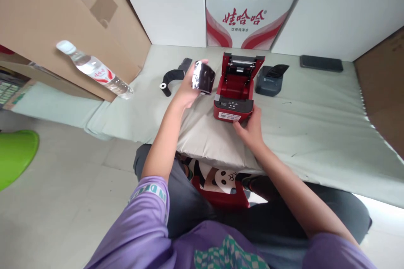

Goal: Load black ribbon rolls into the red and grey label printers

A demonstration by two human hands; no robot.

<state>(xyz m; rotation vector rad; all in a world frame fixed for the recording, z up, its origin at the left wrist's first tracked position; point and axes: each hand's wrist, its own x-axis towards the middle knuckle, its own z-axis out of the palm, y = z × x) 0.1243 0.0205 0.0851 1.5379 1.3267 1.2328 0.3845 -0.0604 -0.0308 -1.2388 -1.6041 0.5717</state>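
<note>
Raised just left of the red printer, my left hand [188, 88] is closed around a glossy black roll [203, 77], which looks like wrapped ribbon or film. The red label printer [235, 88] sits on the cloth-covered surface with its lid [243, 65] tipped up and its inner bay showing. My right hand [251, 128] grips the printer's front right corner, thumb on the front face and fingers along the side. A small dark grey device [269, 80] with a black flap-like piece on top stands right of the printer.
A loose black ribbon roll [167, 80] lies to the left, partly unrolled. A water bottle [101, 73] is at the left by a cardboard box [72, 17]. White cartons [249, 21] line the back. A dark phone-like slab [321, 63] rests at the back right.
</note>
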